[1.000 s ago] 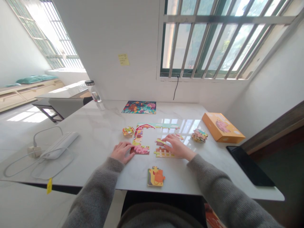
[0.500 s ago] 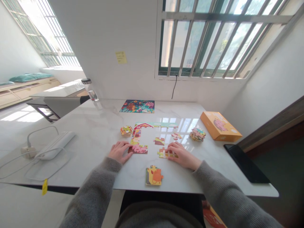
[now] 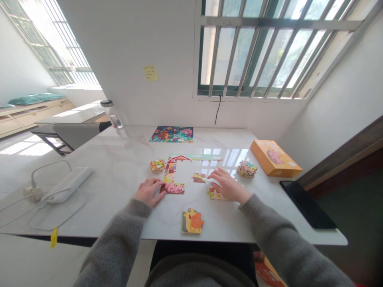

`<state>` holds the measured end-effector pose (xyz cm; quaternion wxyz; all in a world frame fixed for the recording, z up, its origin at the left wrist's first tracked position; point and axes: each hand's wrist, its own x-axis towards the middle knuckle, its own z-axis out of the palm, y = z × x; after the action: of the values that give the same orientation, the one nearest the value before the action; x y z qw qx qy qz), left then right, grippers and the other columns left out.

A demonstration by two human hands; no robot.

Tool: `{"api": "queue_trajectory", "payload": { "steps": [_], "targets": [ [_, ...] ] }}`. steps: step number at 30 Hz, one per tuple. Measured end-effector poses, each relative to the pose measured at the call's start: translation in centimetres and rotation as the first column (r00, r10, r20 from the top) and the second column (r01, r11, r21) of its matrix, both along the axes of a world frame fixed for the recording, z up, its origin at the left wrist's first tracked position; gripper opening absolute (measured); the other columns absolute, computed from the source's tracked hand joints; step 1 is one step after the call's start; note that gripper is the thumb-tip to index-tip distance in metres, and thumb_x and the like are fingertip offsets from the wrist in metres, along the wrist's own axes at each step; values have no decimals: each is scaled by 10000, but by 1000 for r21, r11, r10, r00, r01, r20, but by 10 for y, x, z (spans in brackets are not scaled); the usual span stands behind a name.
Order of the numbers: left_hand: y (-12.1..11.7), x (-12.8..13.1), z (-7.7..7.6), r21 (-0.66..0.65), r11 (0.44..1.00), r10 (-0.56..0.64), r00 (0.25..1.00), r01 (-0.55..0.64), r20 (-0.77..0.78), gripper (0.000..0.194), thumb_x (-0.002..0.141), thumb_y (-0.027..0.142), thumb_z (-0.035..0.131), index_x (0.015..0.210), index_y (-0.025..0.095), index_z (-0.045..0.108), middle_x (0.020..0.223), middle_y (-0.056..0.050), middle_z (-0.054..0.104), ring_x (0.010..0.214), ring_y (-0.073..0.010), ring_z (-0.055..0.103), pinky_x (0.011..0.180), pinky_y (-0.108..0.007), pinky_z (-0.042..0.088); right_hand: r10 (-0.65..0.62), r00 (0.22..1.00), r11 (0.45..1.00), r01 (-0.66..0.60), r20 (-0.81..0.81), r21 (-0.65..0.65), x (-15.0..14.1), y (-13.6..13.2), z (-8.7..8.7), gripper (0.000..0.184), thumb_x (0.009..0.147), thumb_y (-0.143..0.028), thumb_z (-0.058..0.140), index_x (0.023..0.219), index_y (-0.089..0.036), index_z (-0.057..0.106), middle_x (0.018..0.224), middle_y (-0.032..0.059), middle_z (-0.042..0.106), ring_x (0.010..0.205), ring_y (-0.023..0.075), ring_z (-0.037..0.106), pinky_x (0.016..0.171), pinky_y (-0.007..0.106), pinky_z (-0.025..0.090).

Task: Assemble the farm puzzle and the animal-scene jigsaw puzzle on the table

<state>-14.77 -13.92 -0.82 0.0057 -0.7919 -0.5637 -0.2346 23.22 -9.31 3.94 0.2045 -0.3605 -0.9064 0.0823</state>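
Observation:
A partly joined jigsaw puzzle lies on the table, with a red barn at its top, pink pigs at its lower left and a strip along the top edge. My left hand rests beside its lower left corner, fingers stretched out and fingertips touching the edge. My right hand hovers low over a fence puzzle piece and partly covers it, with its fingers apart. Just left of those fingers lies a loose brown and green puzzle piece. Nearer me sits a small stack of yellow and orange puzzle pieces.
Stacks of puzzle pieces stand left and right of the puzzle. A dark colourful picture sheet lies behind. At the right are an orange box and a black tablet; at the left, a power strip with cables and a bottle.
The fence piece has slid to the right, away from the joined corner. My right hand has shifted up with fingers more spread, hiding a loose piece seen before. My left hand stays put.

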Motion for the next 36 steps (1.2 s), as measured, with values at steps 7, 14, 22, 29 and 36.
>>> {"api": "queue_trajectory", "payload": {
  "steps": [7,14,22,29,36],
  "targets": [
    [4,0,-4,119,978,-186,976,172,116,266,930,325,550,1123,232,707,1117,-75,674,1053,-246,583,957,-419,490,-31,987,999,33,157,-11,-50,23,-5,266,940,-227,591,1202,-190,612,1129,116,594,1082,263,513,950,412,423],
    [4,32,7,100,923,-384,893,371,236,272,972,238,507,1154,221,708,1140,-90,693,1093,-224,606,978,-400,519,80,984,989,-58,157,-138,-63,17,-1,451,870,-128,626,1311,-159,540,1125,117,547,1073,255,491,983,396,433],
    [6,50,4,41,937,-348,921,347,172,265,949,233,503,1124,202,700,1112,-86,677,1062,-231,587,970,-416,507,195,981,973,-192,16,-132,-72,-10,4,430,844,-81,605,1253,-209,580,1123,91,520,1076,236,467,1005,399,447],
    [5,51,5,-18,943,-328,939,331,102,337,911,243,541,1221,249,673,1126,-76,645,1075,-247,547,973,-433,483,198,980,976,-197,0,-91,-76,-10,-3,431,910,-122,552,1292,-312,613,1095,71,547,1055,231,486,989,412,454],
    [5,49,2,-45,947,-318,948,319,31,403,910,287,561,1305,304,639,1149,-71,605,1093,-260,513,972,-444,461,175,984,982,-173,22,-69,-79,-13,-7,431,910,-137,562,1301,-309,621,1114,74,561,1033,229,494,975,414,446]
  ]
}}
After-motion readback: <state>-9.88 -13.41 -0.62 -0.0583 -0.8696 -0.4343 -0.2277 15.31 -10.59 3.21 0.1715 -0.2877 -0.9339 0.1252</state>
